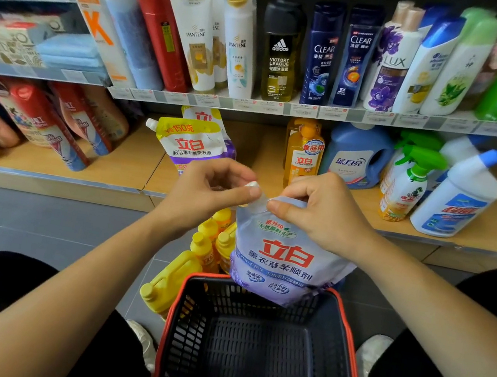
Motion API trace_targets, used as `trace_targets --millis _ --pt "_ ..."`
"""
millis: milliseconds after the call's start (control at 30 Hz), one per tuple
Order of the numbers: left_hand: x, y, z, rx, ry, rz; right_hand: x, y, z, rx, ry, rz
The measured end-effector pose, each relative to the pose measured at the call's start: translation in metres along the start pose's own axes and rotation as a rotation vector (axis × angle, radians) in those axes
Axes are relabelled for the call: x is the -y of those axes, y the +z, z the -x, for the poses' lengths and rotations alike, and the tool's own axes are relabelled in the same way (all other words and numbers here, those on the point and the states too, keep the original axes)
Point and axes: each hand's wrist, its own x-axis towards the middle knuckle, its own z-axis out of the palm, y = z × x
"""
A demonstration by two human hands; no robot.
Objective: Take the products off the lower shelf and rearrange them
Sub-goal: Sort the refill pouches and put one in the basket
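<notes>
Retail shelving fills the far side of the view. An upper shelf (286, 109) carries upright shampoo and body-wash bottles. Below it, the lower shelf (132, 165) has a wood-coloured deck, bare in patches.

On that deck, from left to right, stand a yellow-and-purple pouch (189, 142), an orange bottle (303, 154), a blue jug (355, 160), a green-triggered spray bottle (405, 188) and a white bottle with a blue cap (455, 200). Red packs lie tilted at far left. The floor (21, 222) is grey tile.

A black basket with a red rim (258, 354) sits near, between the person's knees, and its visible interior holds nothing. Several yellow bottles (172, 281) stand or lie on the floor just beyond its left corner.

The lavender pouch (281, 259) is off the shelf. It hangs over the basket's far edge, label facing the camera.

The left hand (207, 188) pinches the white spout at the pouch's upper left corner between thumb and forefinger. The right hand (319, 210) pinches the top seam beside it, other fingers curled.

Assessment: the step in hand appears to be settling the pouch, either into the basket or back onto the deck. The pouch is soft and will sag, so one hand should support it from beneath. The spout alone is a weak hold. Set it base first, label outward, beside the matching pouch.
</notes>
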Motion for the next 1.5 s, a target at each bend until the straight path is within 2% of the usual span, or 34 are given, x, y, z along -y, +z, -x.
trace_targets --millis 200,433,733,900,967,1100,1200,1333,1433,1500 --pt "0.002 -0.007 0.000 0.069 0.000 0.009 -0.001 -0.001 0.000 -0.003 -0.008 0.004" --pt "-0.002 0.000 0.002 0.014 0.035 -0.072 -0.001 0.000 -0.001 0.008 -0.027 0.002" --pt "-0.004 -0.010 -0.002 0.201 0.130 -0.177 -0.004 -0.006 -0.002 0.042 -0.038 -0.005" --pt "-0.005 -0.011 -0.003 0.248 0.138 -0.201 -0.009 -0.007 -0.004 0.051 -0.016 -0.013" --pt "-0.004 -0.008 -0.001 0.215 0.125 -0.177 -0.011 -0.008 -0.004 0.037 -0.009 -0.021" --pt "0.007 -0.005 0.000 0.072 -0.035 -0.096 -0.012 -0.019 -0.005 -0.028 -0.019 -0.043" --pt "0.027 -0.002 -0.001 0.004 -0.282 -0.162 -0.012 -0.034 -0.006 -0.086 -0.041 -0.080" --pt "0.054 0.014 0.009 0.041 -0.531 -0.181 -0.014 -0.055 -0.007 -0.180 -0.070 -0.140" --pt "0.066 0.024 0.014 0.097 -0.735 -0.005 -0.011 -0.064 -0.008 -0.216 -0.087 -0.186" --pt "0.071 0.028 0.013 0.103 -0.766 0.183 -0.012 -0.068 -0.010 -0.263 -0.083 -0.198"
